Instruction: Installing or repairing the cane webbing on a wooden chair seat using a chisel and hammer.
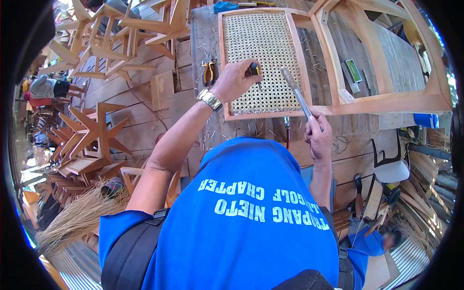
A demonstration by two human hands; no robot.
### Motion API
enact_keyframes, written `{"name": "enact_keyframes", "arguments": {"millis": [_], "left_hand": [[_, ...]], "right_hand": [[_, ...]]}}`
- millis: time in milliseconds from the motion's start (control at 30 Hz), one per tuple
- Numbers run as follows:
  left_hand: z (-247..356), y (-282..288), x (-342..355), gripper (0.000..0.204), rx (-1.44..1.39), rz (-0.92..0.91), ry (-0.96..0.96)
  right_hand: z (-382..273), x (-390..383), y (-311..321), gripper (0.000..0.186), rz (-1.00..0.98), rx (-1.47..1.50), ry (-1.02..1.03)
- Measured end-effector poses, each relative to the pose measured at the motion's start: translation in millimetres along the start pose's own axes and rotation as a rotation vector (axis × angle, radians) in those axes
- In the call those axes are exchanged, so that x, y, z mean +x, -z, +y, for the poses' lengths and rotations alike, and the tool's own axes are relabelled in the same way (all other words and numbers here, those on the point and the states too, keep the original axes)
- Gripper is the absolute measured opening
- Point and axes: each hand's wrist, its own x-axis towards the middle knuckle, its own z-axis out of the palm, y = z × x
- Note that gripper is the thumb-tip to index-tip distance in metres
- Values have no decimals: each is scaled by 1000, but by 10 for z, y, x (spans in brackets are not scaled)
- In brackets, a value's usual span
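A wooden frame with a woven cane panel [263, 41] lies on the workbench before me. My left hand [234, 81], with a metal watch at its wrist, is closed round a screwdriver [254, 69] with a black-and-yellow handle. Its short shaft points down at the cane near the panel's middle; whether the tip touches cannot be made out. From the right, my right hand [319, 135] grips a grey metal rod [300, 99] by its lower end. The rod's thicker, brownish end hangs over the cane, a little right of the screwdriver.
Pliers [209, 73] with orange-and-black handles lie left of the frame. A joined wooden chair frame [391, 102] extends right, near a small green box [353, 71]. Cane scraps litter the bench. Stacked wooden chair parts [92, 130] stand left; a person [369, 239] sits lower right.
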Motion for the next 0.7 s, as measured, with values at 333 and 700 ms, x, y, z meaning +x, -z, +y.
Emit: {"name": "enact_keyframes", "arguments": {"millis": [333, 700], "left_hand": [[17, 15, -65, 19, -100, 51, 8], [140, -2, -126, 24, -56, -9, -42]], "right_hand": [[39, -202, 96, 24, 1, 26, -53], [-4, -314, 85, 27, -100, -91, -86]]}}
